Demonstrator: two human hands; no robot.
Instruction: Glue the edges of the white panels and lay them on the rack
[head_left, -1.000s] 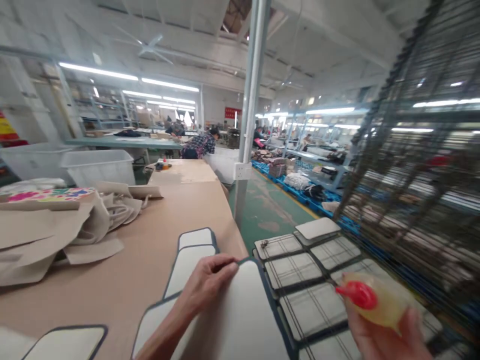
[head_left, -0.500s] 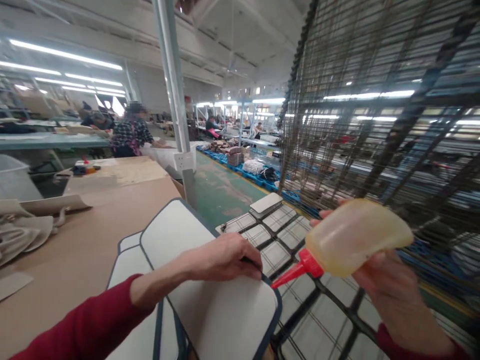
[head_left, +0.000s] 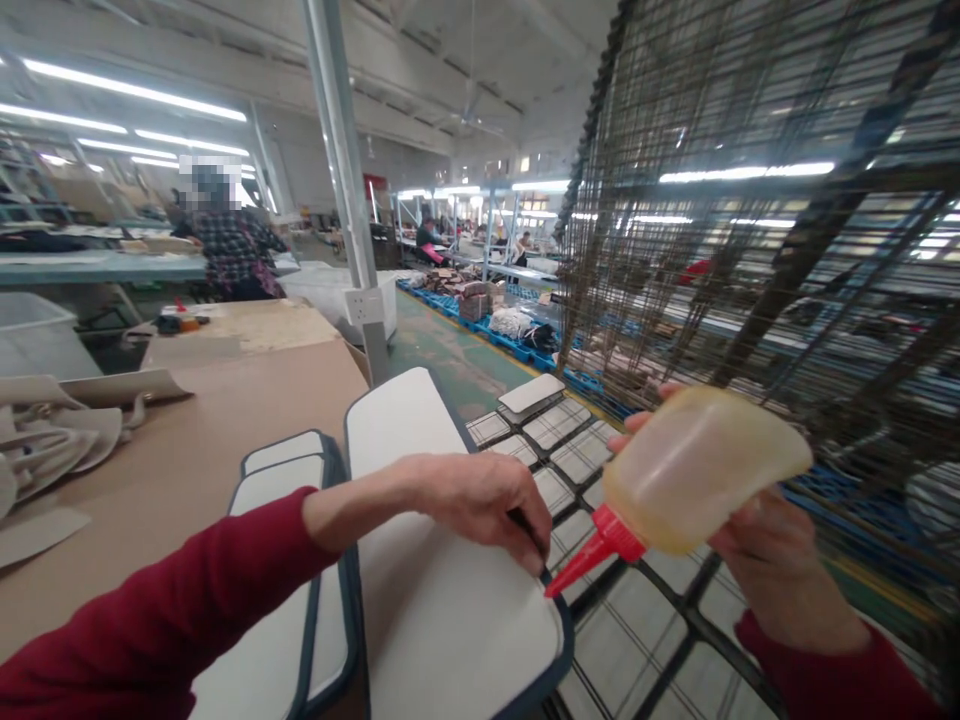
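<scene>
My right hand (head_left: 765,560) is wrapped round a translucent yellowish squeeze bottle (head_left: 697,470) with a red nozzle. The bottle is tilted down to the left, its tip at the dark-edged rim of a white panel (head_left: 457,610). My left hand (head_left: 480,500) pinches that panel's right edge, fingers closed just above the nozzle tip. The panel has rounded corners and a dark blue border. More white panels (head_left: 277,580) with the same border lie under my left forearm, on the left.
A wire rack (head_left: 615,600) holding white pieces spreads at the right, with raised wire grids (head_left: 720,200) above. A brown table (head_left: 172,480) carries beige fabric parts (head_left: 60,440) at left. A metal post (head_left: 341,150) stands behind; a person (head_left: 232,240) works beyond.
The held panel and my left hand have shifted right, uncovering more of the panels at left. The nozzle tip sits slightly lower along the panel's edge. The view has moved a little.
</scene>
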